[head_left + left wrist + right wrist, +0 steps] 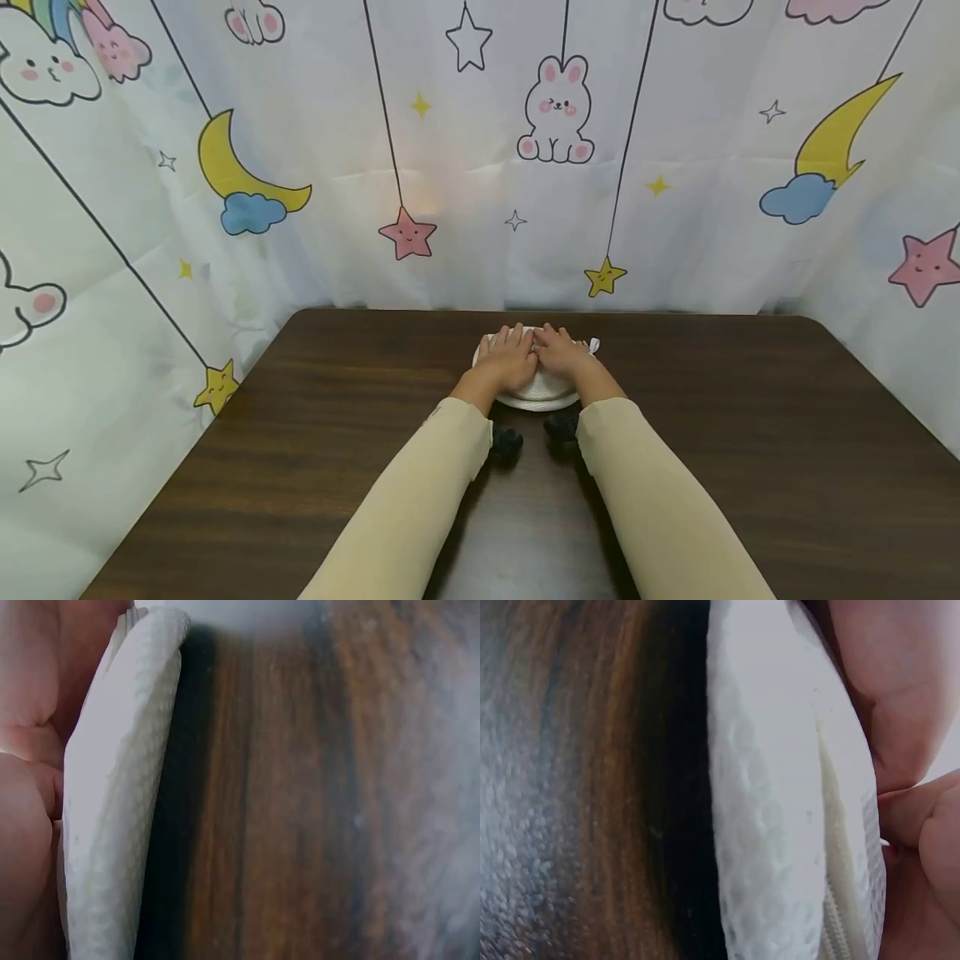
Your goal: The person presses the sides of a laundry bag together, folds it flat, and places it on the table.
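A round white mesh laundry bag [542,392] lies pressed low on the far part of the table, near its back edge. My left hand [510,360] rests on the bag's left side, fingers extended away from me. On the right side my right hand [566,357] lies flat in the same way, the two hands almost meeting in the middle. A small white tab [594,345] sticks out at the bag's right edge. Up close in the right wrist view, a zipper [836,922] runs along the rim. Both palms cover much of the top.
The dark wooden table [300,467] has rounded far corners. Behind it and at both sides hangs a white curtain [480,167] printed with moons, stars and rabbits. A dark wrist camera [507,443] sits under the left wrist, another [561,427] under the right.
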A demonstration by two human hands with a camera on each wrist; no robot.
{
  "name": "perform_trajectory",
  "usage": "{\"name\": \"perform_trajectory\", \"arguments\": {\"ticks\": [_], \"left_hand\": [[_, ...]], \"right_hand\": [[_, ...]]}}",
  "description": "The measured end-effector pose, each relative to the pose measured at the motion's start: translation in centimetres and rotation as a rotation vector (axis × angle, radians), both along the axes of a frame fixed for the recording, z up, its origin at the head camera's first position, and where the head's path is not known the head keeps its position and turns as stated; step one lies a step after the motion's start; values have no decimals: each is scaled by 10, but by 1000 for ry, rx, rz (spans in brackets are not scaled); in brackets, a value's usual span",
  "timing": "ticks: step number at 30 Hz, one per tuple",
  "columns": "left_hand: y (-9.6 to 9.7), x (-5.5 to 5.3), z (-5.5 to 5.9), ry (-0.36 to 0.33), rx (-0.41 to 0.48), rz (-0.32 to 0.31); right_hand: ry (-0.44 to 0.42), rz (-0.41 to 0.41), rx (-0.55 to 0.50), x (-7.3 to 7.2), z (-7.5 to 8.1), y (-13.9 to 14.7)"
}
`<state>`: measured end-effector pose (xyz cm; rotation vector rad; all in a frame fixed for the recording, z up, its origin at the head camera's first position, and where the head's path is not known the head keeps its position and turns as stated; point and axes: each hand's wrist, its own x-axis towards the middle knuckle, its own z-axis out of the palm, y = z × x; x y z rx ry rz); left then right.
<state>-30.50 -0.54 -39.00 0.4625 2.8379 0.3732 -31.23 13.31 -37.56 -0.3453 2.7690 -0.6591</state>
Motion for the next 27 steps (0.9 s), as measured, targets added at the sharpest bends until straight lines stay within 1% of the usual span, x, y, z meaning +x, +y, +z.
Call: {"name": "perform_trajectory", "arguments": {"ticks": [3, 6, 10, 15, 18, 22, 27], "left_hand": [[1, -7, -5, -53, -4, 8], [3, -14, -11, -84, -47, 12], [4, -17, -13, -115, -91, 10], [6, -17, -14, -99, -110, 5], [7, -14, -11, -88, -119, 11], [6, -9, -8, -94, -119, 15], [5, -15, -12, -107, -96, 8]], "right_hand": [[1, 13, 27, 0, -1, 0], [1, 14, 58, 0, -3, -3], [-27, -3, 84, 2, -3, -6], [-39, -24, 105, 4, -1, -7], [-42, -32, 102, 4, -1, -8], [-46, -42, 102, 3, -2, -10], [-45, -52, 92, 2, -5, -9]]}}
